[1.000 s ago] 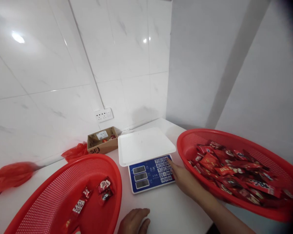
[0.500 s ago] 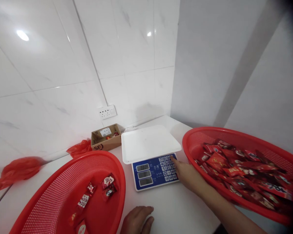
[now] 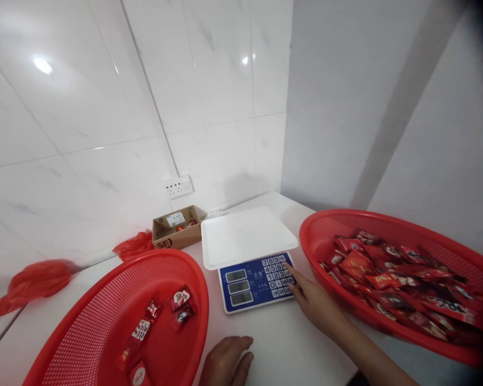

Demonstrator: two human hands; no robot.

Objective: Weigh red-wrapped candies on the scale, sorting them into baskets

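A white-topped electronic scale (image 3: 249, 236) with a blue keypad panel (image 3: 257, 281) stands on the white counter between two red baskets. My right hand (image 3: 316, 304) lies beside the scale's right front corner, forefinger stretched out and touching the keypad's right edge. My left hand (image 3: 226, 364) rests flat on the counter at the bottom, fingers loosely curled, holding nothing. The left basket (image 3: 100, 311) holds several red sweet packets (image 3: 180, 305). The right basket (image 3: 342, 222) is piled with many red packets (image 3: 390, 281).
A small open cardboard box (image 3: 178, 228) sits by the tiled wall under a socket (image 3: 179, 186). Crumpled red plastic bags (image 3: 133, 245) lie behind the left basket, another (image 3: 30, 284) at far left. Walls close the counter at back and right.
My right forefinger has slid slightly down along the keypad's right side. The view has shifted a little; my left hand stays resting on the counter.
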